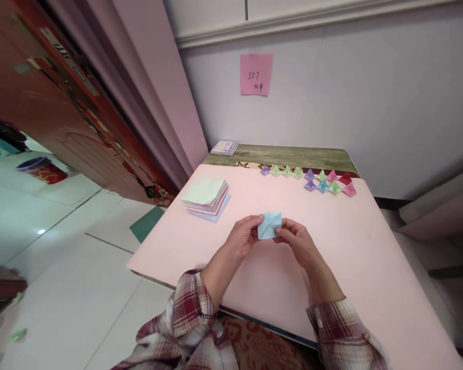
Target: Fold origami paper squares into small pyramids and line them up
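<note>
The left hand (245, 235) and right hand (298, 240) are pinching the blue folded paper (269, 224), their grip narrow. Uneven thumb pressure might be risking a skewed fold — or a tear

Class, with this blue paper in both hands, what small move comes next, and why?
Probably the right hand should press along a diagonal crease: its thumb rests on the folded blue paper, and the left hand holds the opposite side.
</note>
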Tool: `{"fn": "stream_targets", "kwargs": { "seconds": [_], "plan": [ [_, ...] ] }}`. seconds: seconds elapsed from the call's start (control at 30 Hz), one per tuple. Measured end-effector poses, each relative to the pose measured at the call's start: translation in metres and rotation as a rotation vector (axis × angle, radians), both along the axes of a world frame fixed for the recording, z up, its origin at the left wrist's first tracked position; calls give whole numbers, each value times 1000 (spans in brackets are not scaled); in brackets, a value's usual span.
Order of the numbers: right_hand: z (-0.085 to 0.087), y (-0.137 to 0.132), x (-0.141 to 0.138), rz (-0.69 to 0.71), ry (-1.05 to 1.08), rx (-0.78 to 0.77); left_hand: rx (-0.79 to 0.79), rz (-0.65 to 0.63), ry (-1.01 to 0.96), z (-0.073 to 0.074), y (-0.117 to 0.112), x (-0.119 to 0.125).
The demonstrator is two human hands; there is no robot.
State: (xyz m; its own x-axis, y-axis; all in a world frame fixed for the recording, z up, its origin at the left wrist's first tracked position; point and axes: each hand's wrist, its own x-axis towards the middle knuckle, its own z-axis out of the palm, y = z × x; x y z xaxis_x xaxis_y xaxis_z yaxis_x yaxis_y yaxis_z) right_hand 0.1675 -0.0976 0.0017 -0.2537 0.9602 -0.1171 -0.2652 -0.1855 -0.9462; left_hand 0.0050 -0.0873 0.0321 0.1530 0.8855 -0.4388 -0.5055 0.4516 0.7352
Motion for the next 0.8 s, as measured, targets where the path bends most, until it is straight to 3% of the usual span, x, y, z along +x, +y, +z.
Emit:
{"fn": "stream_targets", "kwargs": {
  "seconds": [0.13, 0.33, 0.57, 0.8],
  "plan": [
    [1, -1, -2, -29, 87, -13, -29, -5, 23, -4, -3, 2],
    [-3, 0, -1, -144, 59, 5, 51, -6, 138, -8, -5, 0],
    [-1, 0, 4, 49, 74, 20, -75, 4, -38, 1, -3, 2],
    [-5, 1, 4, 59, 55, 29, -132, -31, -86, -5, -2, 2]
  ]
}}
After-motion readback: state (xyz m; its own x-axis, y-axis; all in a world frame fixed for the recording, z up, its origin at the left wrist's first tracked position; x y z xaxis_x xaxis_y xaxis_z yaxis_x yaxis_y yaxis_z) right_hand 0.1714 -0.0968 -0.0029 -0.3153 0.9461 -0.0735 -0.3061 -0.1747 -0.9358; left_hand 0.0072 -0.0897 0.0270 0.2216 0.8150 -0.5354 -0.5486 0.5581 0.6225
